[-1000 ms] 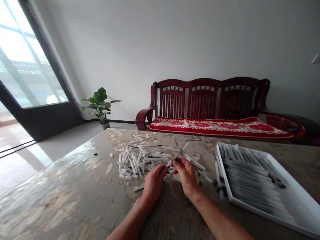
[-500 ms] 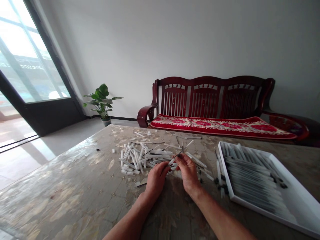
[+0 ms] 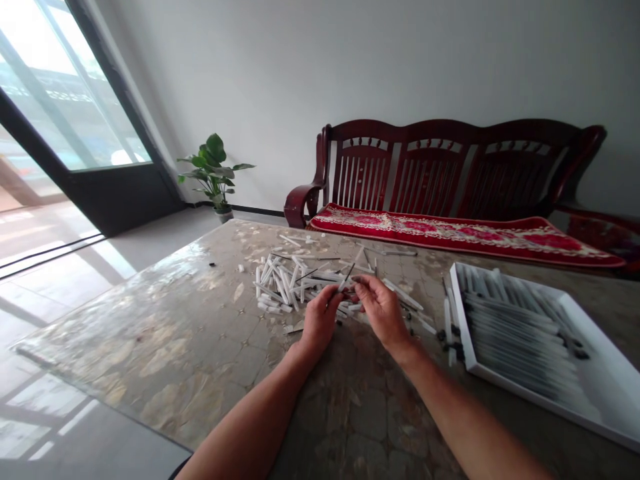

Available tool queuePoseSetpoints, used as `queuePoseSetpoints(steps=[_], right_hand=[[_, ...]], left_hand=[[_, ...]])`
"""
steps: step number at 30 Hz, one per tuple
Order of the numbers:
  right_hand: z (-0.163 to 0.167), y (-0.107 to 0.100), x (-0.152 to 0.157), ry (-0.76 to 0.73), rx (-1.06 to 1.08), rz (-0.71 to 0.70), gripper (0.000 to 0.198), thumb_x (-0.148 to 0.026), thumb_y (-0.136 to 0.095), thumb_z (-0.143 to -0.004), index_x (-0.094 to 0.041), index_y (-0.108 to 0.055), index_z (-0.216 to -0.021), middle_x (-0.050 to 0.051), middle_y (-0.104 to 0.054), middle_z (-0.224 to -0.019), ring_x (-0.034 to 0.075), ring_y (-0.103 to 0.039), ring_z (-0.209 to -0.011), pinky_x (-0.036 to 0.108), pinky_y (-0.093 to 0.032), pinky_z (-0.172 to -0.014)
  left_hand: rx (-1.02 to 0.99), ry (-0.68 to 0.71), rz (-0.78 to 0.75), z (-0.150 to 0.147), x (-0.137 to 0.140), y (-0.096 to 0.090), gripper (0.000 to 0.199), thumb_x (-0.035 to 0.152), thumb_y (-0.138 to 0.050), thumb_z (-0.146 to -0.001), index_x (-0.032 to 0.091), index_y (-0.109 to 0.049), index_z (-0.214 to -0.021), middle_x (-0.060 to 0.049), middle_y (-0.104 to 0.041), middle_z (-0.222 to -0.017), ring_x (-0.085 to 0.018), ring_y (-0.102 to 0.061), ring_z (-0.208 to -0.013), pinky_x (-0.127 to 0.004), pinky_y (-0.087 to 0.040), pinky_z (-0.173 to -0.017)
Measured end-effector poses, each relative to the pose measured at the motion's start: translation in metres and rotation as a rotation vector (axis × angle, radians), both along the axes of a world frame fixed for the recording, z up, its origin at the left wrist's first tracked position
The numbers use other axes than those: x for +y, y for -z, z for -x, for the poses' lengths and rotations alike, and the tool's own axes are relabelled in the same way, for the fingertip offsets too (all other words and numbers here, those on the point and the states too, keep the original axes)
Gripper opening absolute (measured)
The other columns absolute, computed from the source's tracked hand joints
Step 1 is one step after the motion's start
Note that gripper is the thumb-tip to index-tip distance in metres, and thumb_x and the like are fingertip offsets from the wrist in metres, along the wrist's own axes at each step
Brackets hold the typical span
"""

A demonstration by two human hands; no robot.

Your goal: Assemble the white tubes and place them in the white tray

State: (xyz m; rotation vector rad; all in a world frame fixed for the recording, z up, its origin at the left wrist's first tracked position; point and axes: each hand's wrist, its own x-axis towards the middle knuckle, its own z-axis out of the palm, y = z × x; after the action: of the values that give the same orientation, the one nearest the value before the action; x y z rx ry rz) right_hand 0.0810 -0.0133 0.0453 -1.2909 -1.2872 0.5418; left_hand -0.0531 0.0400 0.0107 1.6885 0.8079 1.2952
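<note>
Between thumb and fingers of our left hand [image 3: 320,317], a slim dark stick [image 3: 349,273] slants away and rightward, pinched at its near end. Our right hand [image 3: 384,312] curls just beside it; whether it grips anything, we cannot tell. Beyond lies a pile of white tubes [image 3: 283,280]; at right, a white tray [image 3: 607,388] sits on the patterned table [image 3: 185,347].

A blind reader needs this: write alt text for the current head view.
A person's left hand pinches a thin dark rod, the right hand close beside it, by a loose pile of white tubes on a floral-patterned table. At right, a white tray holds translucent tubes; behind are a potted plant and a carved wooden bench with a red floral cover.
</note>
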Motion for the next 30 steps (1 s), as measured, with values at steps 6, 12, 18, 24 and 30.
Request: queuePoseSetpoints(steps=[6,12,18,24,30], right_hand=[[0.005,0.019,-0.005,-0.046,-0.603,0.19,0.013,-0.022,-0.06,-0.088,-0.023,-0.073,-0.092,0.006,-0.072,-0.098,0.021,-0.067,-0.094,0.03,-0.049,-0.084],[0.014,0.024,-0.01,-0.034,-0.826,0.293,0.01,-0.015,-0.062,-0.084,-0.02,-0.069,-0.091,0.008,-0.071,-0.102,0.022,-0.068,-0.094,0.029,-0.049,-0.079],[-0.014,0.032,0.005,0.136,-0.209,0.214,0.007,-0.023,-0.059,-0.082,-0.023,-0.066,-0.085,0.002,-0.071,-0.071,0.02,-0.069,-0.068,0.028,-0.052,-0.064],[-0.033,0.032,0.012,0.192,0.002,0.11,0.012,-0.031,-0.06,-0.077,-0.022,-0.067,-0.082,0.002,-0.071,-0.068,0.02,-0.068,-0.061,0.029,-0.054,-0.058],[-0.026,0.023,0.005,0.215,-0.282,0.028,0.013,-0.028,-0.06,-0.08,-0.023,-0.07,-0.084,0.002,-0.074,-0.074,0.02,-0.069,-0.07,0.029,-0.052,-0.068]], left_hand=[[-0.109,-0.157,0.038,0.003,0.008,0.006,0.016,0.029,-0.057,-0.087,0.02,-0.067,-0.096,-0.001,-0.074,-0.083,-0.016,-0.069,-0.078,-0.027,-0.053,-0.077],[0.181,-0.194,-0.129,0.01,0.009,0.005,0.019,0.021,-0.055,-0.09,0.022,-0.071,-0.101,-0.002,-0.074,-0.091,-0.018,-0.068,-0.086,-0.028,-0.051,-0.081],[0.522,-0.227,-0.246,0.015,0.008,-0.003,0.024,0.019,-0.057,-0.091,0.024,-0.072,-0.109,-0.004,-0.073,-0.095,-0.021,-0.068,-0.091,-0.03,-0.052,-0.08],[0.653,-0.198,-0.329,0.014,0.006,-0.004,0.025,0.022,-0.059,-0.093,0.027,-0.073,-0.112,-0.003,-0.075,-0.094,-0.021,-0.068,-0.093,-0.029,-0.051,-0.078],[0.695,-0.176,-0.361,0.014,0.005,-0.005,0.026,0.022,-0.058,-0.094,0.027,-0.072,-0.114,-0.003,-0.075,-0.095,-0.021,-0.067,-0.091,-0.029,-0.05,-0.077]])
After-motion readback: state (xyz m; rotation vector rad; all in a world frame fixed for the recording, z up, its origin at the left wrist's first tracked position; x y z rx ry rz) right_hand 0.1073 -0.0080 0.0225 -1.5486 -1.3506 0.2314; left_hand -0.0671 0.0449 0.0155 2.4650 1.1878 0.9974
